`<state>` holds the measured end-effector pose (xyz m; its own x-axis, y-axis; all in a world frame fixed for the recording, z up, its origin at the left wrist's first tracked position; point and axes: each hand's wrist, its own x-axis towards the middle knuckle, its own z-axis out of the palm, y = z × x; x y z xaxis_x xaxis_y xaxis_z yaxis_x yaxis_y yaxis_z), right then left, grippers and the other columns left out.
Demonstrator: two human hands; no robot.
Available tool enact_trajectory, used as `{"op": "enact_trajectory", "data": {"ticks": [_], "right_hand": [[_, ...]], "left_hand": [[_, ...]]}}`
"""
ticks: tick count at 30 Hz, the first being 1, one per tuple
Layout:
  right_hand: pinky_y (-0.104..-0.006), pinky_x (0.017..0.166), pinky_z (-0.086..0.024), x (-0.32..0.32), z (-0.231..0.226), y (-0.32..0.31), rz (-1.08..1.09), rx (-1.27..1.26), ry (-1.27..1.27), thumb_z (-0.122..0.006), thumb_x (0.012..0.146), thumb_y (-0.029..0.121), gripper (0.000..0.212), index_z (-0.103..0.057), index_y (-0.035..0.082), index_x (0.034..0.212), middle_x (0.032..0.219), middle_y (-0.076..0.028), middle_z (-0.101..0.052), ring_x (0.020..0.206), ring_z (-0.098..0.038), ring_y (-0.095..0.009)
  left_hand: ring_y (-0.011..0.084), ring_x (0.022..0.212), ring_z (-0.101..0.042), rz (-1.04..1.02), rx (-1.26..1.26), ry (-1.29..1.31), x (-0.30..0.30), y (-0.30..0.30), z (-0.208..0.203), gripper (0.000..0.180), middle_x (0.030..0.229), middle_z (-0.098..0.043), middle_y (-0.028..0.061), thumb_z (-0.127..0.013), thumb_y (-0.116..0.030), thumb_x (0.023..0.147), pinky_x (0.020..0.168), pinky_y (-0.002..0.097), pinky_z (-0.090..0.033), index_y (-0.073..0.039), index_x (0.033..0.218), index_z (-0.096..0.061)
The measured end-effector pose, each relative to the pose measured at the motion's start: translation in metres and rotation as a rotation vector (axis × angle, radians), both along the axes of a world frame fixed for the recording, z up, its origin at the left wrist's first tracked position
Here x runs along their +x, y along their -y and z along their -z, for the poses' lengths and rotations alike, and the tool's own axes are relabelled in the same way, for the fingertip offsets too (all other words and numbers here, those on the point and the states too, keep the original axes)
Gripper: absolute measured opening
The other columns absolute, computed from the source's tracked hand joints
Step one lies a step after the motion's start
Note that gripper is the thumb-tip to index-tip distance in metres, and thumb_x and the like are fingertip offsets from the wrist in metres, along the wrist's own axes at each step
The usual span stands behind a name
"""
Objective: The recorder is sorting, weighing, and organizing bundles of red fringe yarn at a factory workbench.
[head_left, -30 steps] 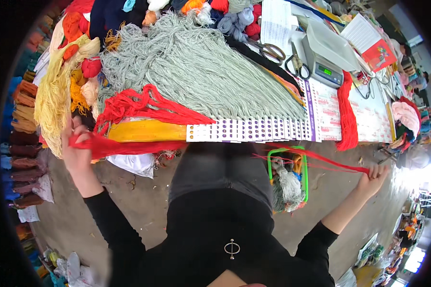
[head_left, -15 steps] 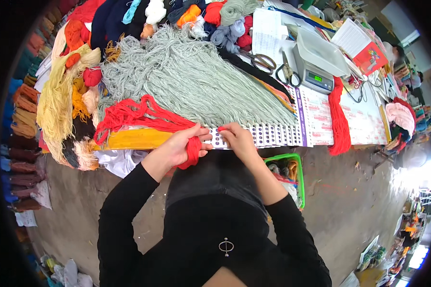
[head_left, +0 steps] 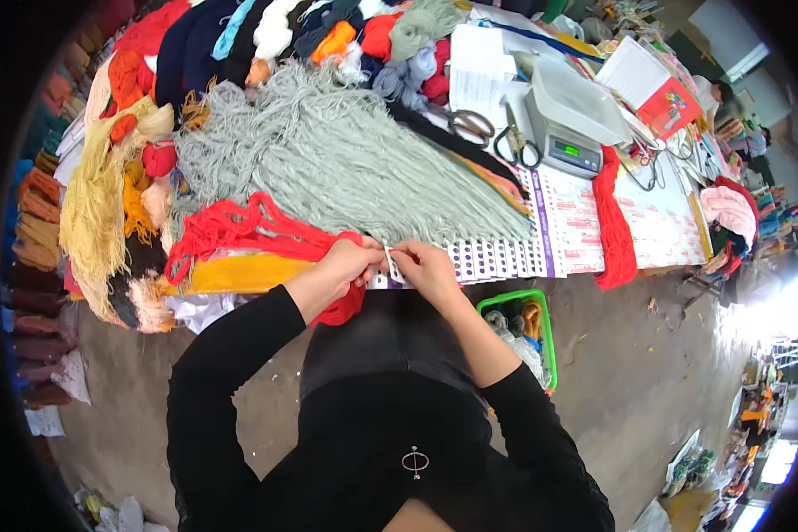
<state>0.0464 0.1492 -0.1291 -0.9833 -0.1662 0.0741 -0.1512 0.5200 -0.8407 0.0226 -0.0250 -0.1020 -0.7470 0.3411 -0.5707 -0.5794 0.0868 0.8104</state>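
Observation:
My left hand [head_left: 344, 263] and my right hand [head_left: 427, 266] meet at the table's front edge, fingers pinched together on a small white tag [head_left: 391, 264]. A bundle of red yarn [head_left: 248, 230] runs from the table under my left hand and hangs below it in a folded loop. A strip of white sticker sheet with small dots [head_left: 492, 259] lies along the edge just right of my right hand. Behind my hands spreads a large heap of grey-green yarn [head_left: 328, 160].
A second red yarn hank [head_left: 612, 222] drapes over the table edge at right. A digital scale [head_left: 569, 124], scissors [head_left: 470, 124] and papers lie at the back right. Yellow yarn [head_left: 93, 204] lies at left. A green basket [head_left: 519, 324] stands on the floor.
A second ago my arms were spread wide, stretching a red yarn strand. They came together at the table edge, and now both hands pinch a small white tag.

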Motion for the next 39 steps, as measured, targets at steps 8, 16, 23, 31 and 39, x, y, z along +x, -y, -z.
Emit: {"op": "enact_trajectory", "data": {"ticks": [8, 16, 23, 31, 39], "right_hand": [[-0.0335, 0.061, -0.047, -0.009, -0.007, 0.001, -0.063, -0.017, 0.264, -0.059, 0.081, 0.031, 0.026, -0.059, 0.011, 0.096, 0.074, -0.007, -0.064, 0.069, -0.063, -0.023], [-0.0405, 0.064, -0.046, -0.011, -0.012, -0.003, -0.014, 0.163, 0.123, -0.058, 0.081, 0.028, 0.025, -0.054, 0.012, 0.100, 0.081, -0.011, -0.064, 0.075, -0.062, -0.031], [-0.0406, 0.062, -0.046, -0.001, -0.013, 0.012, 0.017, 0.189, 0.096, -0.058, 0.082, 0.031, 0.026, -0.054, 0.013, 0.099, 0.074, -0.009, -0.063, 0.071, -0.062, -0.031], [-0.0409, 0.058, -0.046, 0.008, -0.008, 0.012, 0.082, 0.242, -0.069, -0.055, 0.085, 0.025, 0.018, -0.054, 0.012, 0.097, 0.075, -0.010, -0.065, 0.066, -0.062, -0.032], [-0.0263, 0.067, -0.045, 0.002, 0.012, 0.005, 0.069, -0.474, 0.167, -0.051, 0.090, 0.010, 0.012, -0.056, 0.006, 0.100, 0.083, -0.003, -0.061, 0.074, -0.058, -0.012]], "left_hand": [[0.0100, 0.041, -0.049, 0.059, -0.225, -0.295, 0.008, 0.007, 0.026, 0.019, 0.059, -0.059, 0.0035, -0.053, -0.015, 0.084, 0.038, 0.0246, -0.036, -0.002, 0.074, -0.061], [0.0050, 0.042, -0.040, -0.172, -0.001, -0.203, 0.009, 0.028, 0.010, 0.021, 0.070, -0.064, 0.0046, -0.052, -0.021, 0.089, 0.039, 0.0223, -0.029, -0.003, 0.089, -0.062], [0.0039, 0.045, -0.037, -0.095, -0.178, -0.257, 0.013, 0.026, 0.020, 0.019, 0.067, -0.059, 0.0000, -0.051, -0.021, 0.091, 0.041, 0.0199, -0.025, -0.005, 0.087, -0.060], [0.0012, 0.051, -0.037, -0.193, 0.716, -0.032, 0.006, 0.072, -0.067, 0.024, 0.084, -0.056, 0.0012, -0.051, -0.018, 0.093, 0.039, 0.0134, -0.024, -0.001, 0.109, -0.052], [0.0048, 0.045, -0.041, 0.357, -0.094, -0.223, 0.013, -0.001, -0.016, 0.018, 0.064, -0.056, 0.0014, -0.050, -0.011, 0.087, 0.041, 0.0191, -0.032, -0.009, 0.104, -0.055]]}}
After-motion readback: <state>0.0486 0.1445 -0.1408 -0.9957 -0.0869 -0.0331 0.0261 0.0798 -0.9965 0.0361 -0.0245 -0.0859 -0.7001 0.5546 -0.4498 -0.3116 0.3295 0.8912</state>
